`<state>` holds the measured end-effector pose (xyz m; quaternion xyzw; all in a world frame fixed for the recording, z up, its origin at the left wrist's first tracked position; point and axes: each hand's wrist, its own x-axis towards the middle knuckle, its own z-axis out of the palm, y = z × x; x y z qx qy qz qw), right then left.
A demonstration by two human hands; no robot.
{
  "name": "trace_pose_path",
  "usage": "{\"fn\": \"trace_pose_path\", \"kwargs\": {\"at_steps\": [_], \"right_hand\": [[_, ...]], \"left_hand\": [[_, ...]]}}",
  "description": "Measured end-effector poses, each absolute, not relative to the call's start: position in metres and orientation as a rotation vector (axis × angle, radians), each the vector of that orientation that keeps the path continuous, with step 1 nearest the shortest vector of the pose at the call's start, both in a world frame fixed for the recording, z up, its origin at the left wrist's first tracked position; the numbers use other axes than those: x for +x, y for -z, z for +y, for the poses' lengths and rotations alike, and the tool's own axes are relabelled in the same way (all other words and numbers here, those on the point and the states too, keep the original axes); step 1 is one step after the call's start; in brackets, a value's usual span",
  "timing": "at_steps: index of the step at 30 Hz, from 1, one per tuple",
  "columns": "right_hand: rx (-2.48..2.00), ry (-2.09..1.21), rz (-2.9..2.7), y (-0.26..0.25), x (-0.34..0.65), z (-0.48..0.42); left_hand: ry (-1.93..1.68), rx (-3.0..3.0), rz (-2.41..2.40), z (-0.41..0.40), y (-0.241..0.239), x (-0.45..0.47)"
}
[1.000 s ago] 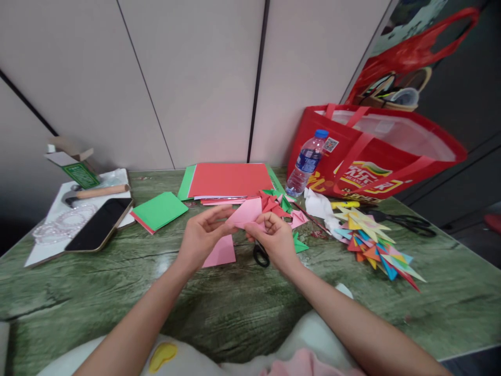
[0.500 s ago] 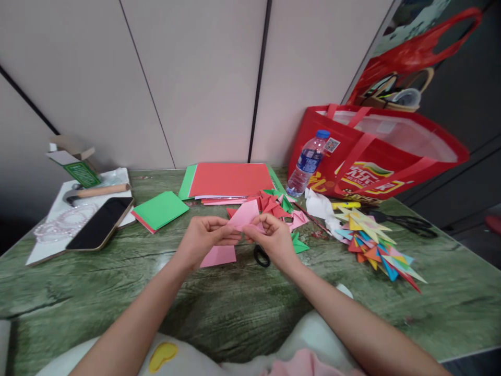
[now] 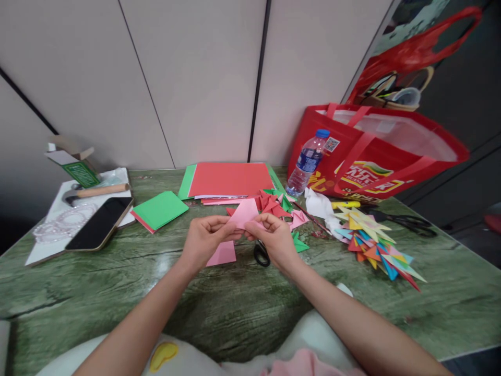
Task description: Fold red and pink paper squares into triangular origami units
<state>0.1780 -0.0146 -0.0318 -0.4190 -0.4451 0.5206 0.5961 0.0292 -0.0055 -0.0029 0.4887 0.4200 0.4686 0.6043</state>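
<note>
A partly folded piece of pink paper (image 3: 246, 212) is held up between both hands over the middle of the table. My left hand (image 3: 207, 235) pinches its left lower edge, fingers closed. On the other side, my right hand (image 3: 274, 237) grips the right lower corner between thumb and fingers. Beneath my left hand lies a flat pink sheet (image 3: 223, 254), partly covered. Black scissor handles (image 3: 261, 255) poke out below my right hand. Folded red paper pieces (image 3: 273, 203) and a green folded piece (image 3: 299, 243) lie just behind and beside my right hand.
Red sheets (image 3: 235, 178) are stacked at the back, with green squares (image 3: 160, 209) to their left. A phone (image 3: 99, 223) and hammer (image 3: 97, 191) lie further left. At right stand a water bottle (image 3: 307, 166) and red bag (image 3: 376, 156), near colourful folded paper (image 3: 378, 245).
Both hands stay in nearly the same place. The pink paper between them has tilted slightly, and the left hand has shifted a little, covering a different part of the flat pink sheet.
</note>
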Motion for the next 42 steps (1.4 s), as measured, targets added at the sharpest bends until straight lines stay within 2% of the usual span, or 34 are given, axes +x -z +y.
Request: {"fn": "trace_pose_path", "kwargs": {"at_steps": [11, 28, 42], "right_hand": [[-0.966, -1.188, -1.021, 0.030, 0.181, -0.013], [-1.008, -1.189, -1.125, 0.033, 0.183, -0.013], [-0.956, -1.217, -1.138, 0.032, 0.181, -0.014]], "left_hand": [[-0.909, 1.244, 0.855, -0.004, -0.003, 0.023], [-0.871, 1.258, 0.833, -0.002, -0.002, 0.020], [-1.019, 1.101, 0.884, -0.002, 0.008, 0.027]]}}
